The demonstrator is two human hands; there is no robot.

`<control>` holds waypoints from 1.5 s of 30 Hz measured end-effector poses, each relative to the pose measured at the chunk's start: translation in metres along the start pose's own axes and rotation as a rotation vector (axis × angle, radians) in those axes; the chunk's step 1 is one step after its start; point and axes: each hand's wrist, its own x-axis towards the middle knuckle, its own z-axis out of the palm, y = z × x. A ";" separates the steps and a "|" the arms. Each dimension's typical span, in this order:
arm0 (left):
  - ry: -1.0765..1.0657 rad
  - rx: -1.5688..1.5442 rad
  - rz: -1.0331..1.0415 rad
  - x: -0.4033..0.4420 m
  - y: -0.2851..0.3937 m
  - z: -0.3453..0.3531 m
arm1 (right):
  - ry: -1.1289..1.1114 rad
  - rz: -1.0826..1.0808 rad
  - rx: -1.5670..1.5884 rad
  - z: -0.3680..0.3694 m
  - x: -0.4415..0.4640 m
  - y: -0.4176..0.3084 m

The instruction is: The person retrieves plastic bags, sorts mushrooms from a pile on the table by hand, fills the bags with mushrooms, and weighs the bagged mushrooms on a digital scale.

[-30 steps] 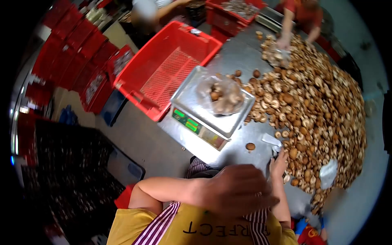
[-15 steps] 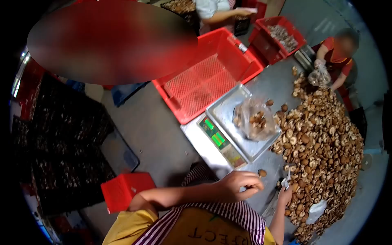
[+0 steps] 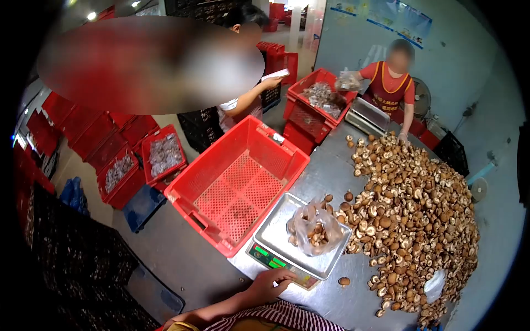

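My left hand (image 3: 269, 286) is at the near edge of the scale (image 3: 277, 259), by its lit green display. Its fingers curl toward the thumb, and what they hold, if anything, is too small to tell. My right hand is out of view. A clear plastic bag (image 3: 314, 227) with brown mushrooms in it sits open-topped on the scale's metal tray (image 3: 269, 232). Right of the scale spreads a large heap of mushrooms (image 3: 414, 215), with a white plastic piece (image 3: 434, 286) on it. One loose mushroom (image 3: 344, 282) lies apart on the metal table (image 3: 331, 306).
A big empty red crate (image 3: 237, 193) stands beyond the scale, to the left. Across the table, a person in a red apron (image 3: 389, 91) holds a bag over a crate of bagged mushrooms (image 3: 326, 99). Another person's arm (image 3: 254, 94) holds something white. More red crates stand left.
The view has tilted up. My right hand, earlier at a white plastic piece by the heap, has left view. The person across has moved a bag from the heap to the crate.
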 end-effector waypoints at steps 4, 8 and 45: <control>0.115 0.186 0.069 0.043 -0.011 -0.026 | -0.146 0.036 0.082 0.018 -0.021 -0.035; 0.159 0.312 0.215 0.099 0.003 -0.040 | 0.177 -0.256 0.181 -0.035 0.027 -0.219; -0.113 -0.458 0.021 0.159 0.013 -0.045 | -0.005 -0.444 1.064 -0.042 0.133 -0.393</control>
